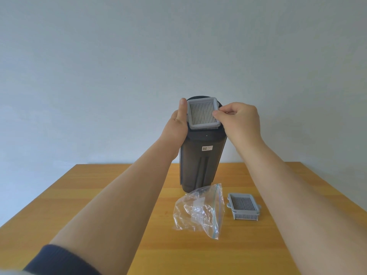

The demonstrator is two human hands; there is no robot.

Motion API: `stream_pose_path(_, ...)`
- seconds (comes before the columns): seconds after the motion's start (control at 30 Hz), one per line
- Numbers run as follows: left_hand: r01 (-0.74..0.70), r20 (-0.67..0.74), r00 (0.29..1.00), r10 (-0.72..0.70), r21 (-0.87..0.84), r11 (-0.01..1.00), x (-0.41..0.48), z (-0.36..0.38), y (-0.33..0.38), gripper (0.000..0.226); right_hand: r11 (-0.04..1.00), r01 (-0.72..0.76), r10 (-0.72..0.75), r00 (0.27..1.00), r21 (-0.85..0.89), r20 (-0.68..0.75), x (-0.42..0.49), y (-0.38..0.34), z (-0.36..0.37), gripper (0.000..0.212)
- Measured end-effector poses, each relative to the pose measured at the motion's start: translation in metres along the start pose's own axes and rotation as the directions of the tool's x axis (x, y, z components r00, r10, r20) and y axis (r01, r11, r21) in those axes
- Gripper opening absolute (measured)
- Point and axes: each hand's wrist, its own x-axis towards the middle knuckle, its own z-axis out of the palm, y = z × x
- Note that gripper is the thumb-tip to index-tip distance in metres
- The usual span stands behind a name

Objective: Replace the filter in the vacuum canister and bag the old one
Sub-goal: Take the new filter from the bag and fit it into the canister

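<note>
View from a head-worn camera: a tall dark vacuum canister (201, 161) stands upright on a wooden table (99, 195), w/ a grey pleated filter (203, 114) sitting at its top opening, partly raised. The left hand (178, 124) is wrapped around the canister's upper left side, thumb pointing up beside the filter frame. The right hand (238, 120) is closed in a pinch on the filter's right edge. On the table in front of the canister lie a crumpled clear zip bag (198, 210) and, just right of it, a second grey filter (243, 206). Risks, as I judge them: the filter held by one edge only could tilt and jam in the opening, or slip from the pinch; the tall canister could tip if the left hand loosens; the two filters look alike, so old & new could get mixed up. Writing: a small white label (207, 148) w/ a QR-type code sits on the canister front; its text is too small to read. No brand visible.
</note>
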Motion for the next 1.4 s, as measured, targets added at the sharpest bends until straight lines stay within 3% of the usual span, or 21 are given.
stream_pose_path(0.23,-0.017,0.039,0.999,0.018,-0.037,0.999,-0.001,0.001,0.001,0.044,0.996,0.024,-0.023,1.000,-0.081,0.012,0.000,0.000,-0.001,0.007)
stream_pose_path(0.43,-0.022,0.031,0.999,0.023,-0.048,0.999,0.000,-0.002,0.001,0.042,0.978,0.117,-0.122,0.992,-0.173,-0.021,-0.003,0.002,0.002,0.011)
stream_pose_path(0.8,-0.018,0.063,0.998,0.022,-0.071,0.997,0.001,-0.007,0.000,0.034,0.986,0.066,-0.065,0.998,-0.151,0.014,-0.006,0.008,0.018,0.023)
stream_pose_path(1.0,-0.021,0.066,0.997,0.026,-0.083,0.996,0.001,-0.007,-0.001,0.036,0.998,0.006,-0.008,0.999,-0.066,-0.032,-0.005,0.010,0.017,0.034)
stream_pose_path(1.13,-0.023,0.065,0.997,0.028,-0.079,0.997,0.002,-0.009,-0.001,0.037,0.978,-0.175,0.163,0.981,0.114,0.106,-0.002,0.011,0.016,0.048)
stream_pose_path(1.23,-0.030,0.074,0.997,0.035,-0.074,0.997,0.002,-0.008,-0.002,0.033,0.939,-0.278,0.231,0.946,0.202,0.226,-0.002,0.014,0.018,0.034)
stream_pose_path(1.4,-0.036,0.076,0.996,0.041,-0.068,0.997,0.003,-0.006,-0.002,0.032,0.938,-0.239,0.187,0.959,0.252,0.211,-0.008,0.022,0.019,0.028)
